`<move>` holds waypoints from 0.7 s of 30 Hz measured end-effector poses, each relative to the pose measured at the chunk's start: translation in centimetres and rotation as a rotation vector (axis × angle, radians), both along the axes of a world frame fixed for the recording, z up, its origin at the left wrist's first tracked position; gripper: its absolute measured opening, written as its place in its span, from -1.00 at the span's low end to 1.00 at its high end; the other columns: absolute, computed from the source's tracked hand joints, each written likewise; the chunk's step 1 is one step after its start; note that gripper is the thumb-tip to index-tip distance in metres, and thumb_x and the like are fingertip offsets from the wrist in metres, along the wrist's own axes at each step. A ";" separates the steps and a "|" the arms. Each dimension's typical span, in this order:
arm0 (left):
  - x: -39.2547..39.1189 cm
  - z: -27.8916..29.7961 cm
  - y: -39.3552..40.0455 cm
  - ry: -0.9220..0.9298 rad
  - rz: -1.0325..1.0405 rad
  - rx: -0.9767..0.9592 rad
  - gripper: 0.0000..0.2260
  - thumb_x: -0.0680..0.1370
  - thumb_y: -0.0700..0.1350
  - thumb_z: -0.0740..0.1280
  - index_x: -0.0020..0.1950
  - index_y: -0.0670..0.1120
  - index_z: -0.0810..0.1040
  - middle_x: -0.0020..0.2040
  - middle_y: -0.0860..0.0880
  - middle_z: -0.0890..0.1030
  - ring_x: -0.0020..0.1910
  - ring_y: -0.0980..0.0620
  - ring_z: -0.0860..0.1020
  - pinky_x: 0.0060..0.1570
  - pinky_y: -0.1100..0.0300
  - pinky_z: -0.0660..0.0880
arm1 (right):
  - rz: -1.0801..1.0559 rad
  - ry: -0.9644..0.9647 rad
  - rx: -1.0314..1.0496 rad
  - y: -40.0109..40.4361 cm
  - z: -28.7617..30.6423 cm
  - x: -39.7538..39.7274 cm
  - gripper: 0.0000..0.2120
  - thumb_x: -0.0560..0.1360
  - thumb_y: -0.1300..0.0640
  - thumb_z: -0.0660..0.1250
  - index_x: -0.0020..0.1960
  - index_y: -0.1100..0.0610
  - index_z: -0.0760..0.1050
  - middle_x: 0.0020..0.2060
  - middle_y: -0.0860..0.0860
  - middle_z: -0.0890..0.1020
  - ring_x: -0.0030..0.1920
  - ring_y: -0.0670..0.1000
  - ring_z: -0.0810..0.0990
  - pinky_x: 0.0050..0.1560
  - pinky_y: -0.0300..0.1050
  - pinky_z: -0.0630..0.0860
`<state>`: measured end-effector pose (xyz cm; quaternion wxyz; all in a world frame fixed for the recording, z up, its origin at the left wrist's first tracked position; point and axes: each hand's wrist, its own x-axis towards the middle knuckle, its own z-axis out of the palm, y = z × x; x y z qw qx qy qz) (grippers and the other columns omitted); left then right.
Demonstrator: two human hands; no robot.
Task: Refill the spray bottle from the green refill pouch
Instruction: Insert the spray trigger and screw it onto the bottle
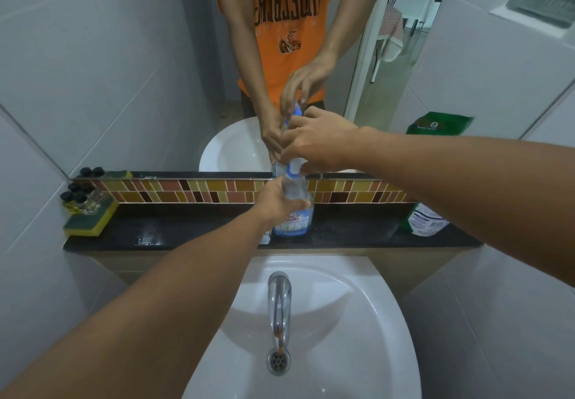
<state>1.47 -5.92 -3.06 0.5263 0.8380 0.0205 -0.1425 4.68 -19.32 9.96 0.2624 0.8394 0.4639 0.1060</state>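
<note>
Two bare hands worked at one spray bottle (294, 212) in the head view. The bottle stood upright on the black ledge (186, 230) behind the white sink (357, 321), directly beyond the chrome tap (279, 299). It was clear, with a blue and white label and a blue and white top (293, 170).

The left hand (275, 201) gripped the body of the bottle from its left side, fingers closed around it above the label. The right hand (314, 143) came in from the right and sat over the top, fingertips clamped on the cap section.

The green refill pouch (424, 219) stood on the same ledge, well apart to the right of the bottle, partly hidden behind the right forearm. Neither hand touched it.

At the left end of the ledge lay a yellow and green sponge (90, 219) carrying small black-capped bottles (76, 196). A band of brown and orange tiles (186, 191) ran along the wall behind the ledge, and above it a mirror (155, 71) reflected both hands, the bottle top and the pouch.
</note>
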 end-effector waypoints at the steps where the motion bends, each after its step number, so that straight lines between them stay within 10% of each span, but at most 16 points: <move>1: 0.1 0.0 0.0 0.000 -0.003 0.003 -0.54 0.41 -0.06 0.58 0.25 0.00 0.53 0.18 -0.03 0.63 0.19 -0.10 0.57 0.26 -0.16 0.49 | -0.010 0.003 -0.006 0.3 -0.2 0.3 -0.56 0.47 -0.25 0.42 0.30 -0.14 0.56 0.20 -0.05 0.59 0.20 0.07 0.48 0.06 0.04 0.37; 8: 0.3 -0.6 0.2 -0.005 -0.001 -0.011 -0.45 0.40 -0.05 0.59 0.34 0.04 0.50 0.22 -0.03 0.61 0.23 -0.09 0.56 0.25 -0.18 0.50 | -0.284 0.076 0.123 1.2 -1.8 1.5 -0.48 0.46 -0.40 0.32 -0.15 0.10 0.48 -0.42 -0.05 0.42 -0.42 -0.07 0.35 -0.27 -0.06 0.28; 12: 0.5 -0.8 0.1 0.005 0.026 -0.009 -0.48 0.38 -0.04 0.60 0.29 -0.01 0.54 0.21 -0.03 0.63 0.21 -0.07 0.57 0.25 -0.16 0.50 | -0.551 0.183 0.279 2.3 -2.1 0.9 -0.50 0.46 -0.35 0.35 -0.31 0.00 0.25 -0.39 -0.04 0.44 -0.39 -0.04 0.37 -0.20 0.00 0.33; 17: 0.6 -1.0 0.1 -0.014 0.026 -0.006 -0.52 0.38 -0.04 0.60 0.23 0.01 0.54 0.15 0.00 0.63 0.17 -0.07 0.57 0.11 -0.02 0.52 | -0.784 0.207 0.357 3.7 -2.1 0.2 -0.63 0.47 -0.27 0.35 -0.10 0.05 0.52 -0.21 -0.04 0.58 -0.15 0.02 0.55 -0.06 0.07 0.33; 21: 0.7 -1.2 0.1 -0.016 0.011 -0.016 -0.55 0.38 -0.04 0.60 0.21 0.01 0.53 0.15 0.01 0.62 0.17 -0.05 0.56 0.12 0.00 0.51 | -0.848 0.236 0.474 3.3 -1.6 -0.7 -0.35 0.52 -0.46 -0.08 -0.07 0.05 0.51 -0.18 0.01 0.58 -0.13 0.04 0.54 0.00 0.13 0.40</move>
